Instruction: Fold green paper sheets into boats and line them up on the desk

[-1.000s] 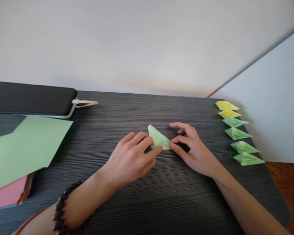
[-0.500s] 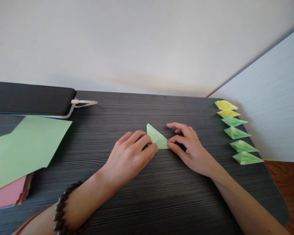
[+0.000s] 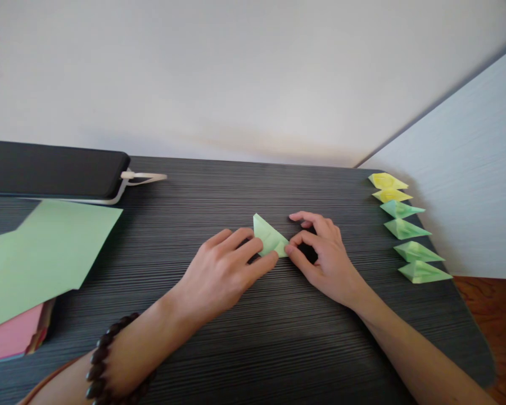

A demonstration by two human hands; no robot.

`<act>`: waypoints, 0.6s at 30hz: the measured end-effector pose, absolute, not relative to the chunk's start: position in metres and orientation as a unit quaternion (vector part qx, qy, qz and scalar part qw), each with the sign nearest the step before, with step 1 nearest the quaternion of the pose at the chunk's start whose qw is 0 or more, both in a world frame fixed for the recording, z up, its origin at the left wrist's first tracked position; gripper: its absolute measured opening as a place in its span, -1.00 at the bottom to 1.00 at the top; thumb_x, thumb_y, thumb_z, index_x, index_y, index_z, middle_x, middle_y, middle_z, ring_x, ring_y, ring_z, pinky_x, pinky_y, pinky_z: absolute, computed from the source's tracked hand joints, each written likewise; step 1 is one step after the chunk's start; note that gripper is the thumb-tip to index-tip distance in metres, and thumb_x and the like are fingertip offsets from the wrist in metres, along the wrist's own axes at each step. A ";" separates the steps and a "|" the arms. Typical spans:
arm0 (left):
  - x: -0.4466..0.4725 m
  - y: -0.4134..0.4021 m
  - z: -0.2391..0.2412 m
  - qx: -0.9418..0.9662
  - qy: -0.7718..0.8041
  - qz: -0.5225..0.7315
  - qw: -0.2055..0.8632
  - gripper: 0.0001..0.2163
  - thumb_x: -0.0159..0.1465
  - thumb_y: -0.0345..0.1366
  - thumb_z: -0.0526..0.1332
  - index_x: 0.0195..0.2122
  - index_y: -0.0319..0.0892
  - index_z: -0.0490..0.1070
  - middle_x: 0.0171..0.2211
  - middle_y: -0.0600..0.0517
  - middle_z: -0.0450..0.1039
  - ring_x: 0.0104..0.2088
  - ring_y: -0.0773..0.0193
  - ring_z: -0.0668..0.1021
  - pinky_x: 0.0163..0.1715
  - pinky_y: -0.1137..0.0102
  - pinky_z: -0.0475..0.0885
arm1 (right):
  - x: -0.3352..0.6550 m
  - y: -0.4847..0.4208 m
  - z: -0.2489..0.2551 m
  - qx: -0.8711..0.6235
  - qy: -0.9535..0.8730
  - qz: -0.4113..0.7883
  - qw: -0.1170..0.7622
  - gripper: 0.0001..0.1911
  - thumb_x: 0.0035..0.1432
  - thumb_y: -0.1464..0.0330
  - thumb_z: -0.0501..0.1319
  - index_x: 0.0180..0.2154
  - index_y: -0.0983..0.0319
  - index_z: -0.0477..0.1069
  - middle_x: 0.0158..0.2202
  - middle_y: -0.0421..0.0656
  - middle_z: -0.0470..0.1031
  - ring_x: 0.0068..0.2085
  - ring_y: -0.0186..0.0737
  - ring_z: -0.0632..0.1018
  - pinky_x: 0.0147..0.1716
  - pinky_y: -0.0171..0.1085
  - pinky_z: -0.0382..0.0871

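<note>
A small light-green folded paper (image 3: 269, 236), triangular in outline, lies on the dark table between my hands. My left hand (image 3: 225, 264) is on its left side, fingertips curled over the edge and the thumb pressing the lower edge; this hand covers the paper's lower left part. At the right corner, my right hand (image 3: 320, 247) pinches the paper between thumb and index finger, while its other fingers stretch out above the table. A dark beaded bracelet (image 3: 102, 357) circles my left wrist.
Several folded paper pieces, yellow (image 3: 388, 181) and green (image 3: 425, 273), stand in a row along the table's right edge. To the left lie green paper sheets (image 3: 63, 242) over a pink stack (image 3: 12, 334). Behind them is a black phone (image 3: 54, 171) with a white cable (image 3: 145, 178).
My left thumb has slid right along the paper's lower edge. My right thumb and index finger have shifted slightly left at the corner. The paper stays nearly in place.
</note>
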State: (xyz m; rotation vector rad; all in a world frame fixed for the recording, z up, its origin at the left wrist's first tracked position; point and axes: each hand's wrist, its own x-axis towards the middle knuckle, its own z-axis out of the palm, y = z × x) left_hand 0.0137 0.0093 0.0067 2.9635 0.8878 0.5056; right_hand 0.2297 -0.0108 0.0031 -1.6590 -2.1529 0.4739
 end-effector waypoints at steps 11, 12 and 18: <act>0.013 0.008 0.009 0.950 0.277 0.143 0.001 -0.77 0.31 -0.37 0.09 -0.03 -0.09 0.39 -0.27 0.00 0.43 -0.15 0.12 0.46 -0.26 0.27 0.46 | 0.231 -0.010 0.000 -0.584 -0.765 0.166 0.217 -0.89 0.11 0.30 0.20 -0.43 0.17 0.36 0.02 -0.12 0.31 -0.03 -0.05 0.36 -0.05 0.01 0.23; 0.013 0.008 0.009 0.950 0.277 0.143 0.003 -0.77 0.31 -0.37 0.09 -0.03 -0.09 0.39 -0.27 0.00 0.43 -0.15 0.11 0.46 -0.26 0.27 0.46 | 0.231 -0.010 0.000 -0.584 -0.764 0.166 0.217 -0.89 0.11 0.30 0.20 -0.43 0.17 0.36 0.02 -0.12 0.31 -0.03 -0.04 0.36 -0.05 0.02 0.23; 0.014 0.008 0.009 0.950 0.280 0.139 0.012 -0.77 0.30 -0.38 0.11 -0.05 -0.09 0.40 -0.26 0.00 0.42 -0.13 0.09 0.45 -0.24 0.23 0.48 | 0.232 -0.009 0.000 -0.588 -0.762 0.169 0.212 -0.90 0.10 0.29 0.22 -0.41 0.17 0.36 0.02 -0.11 0.31 -0.04 -0.06 0.37 -0.05 0.01 0.23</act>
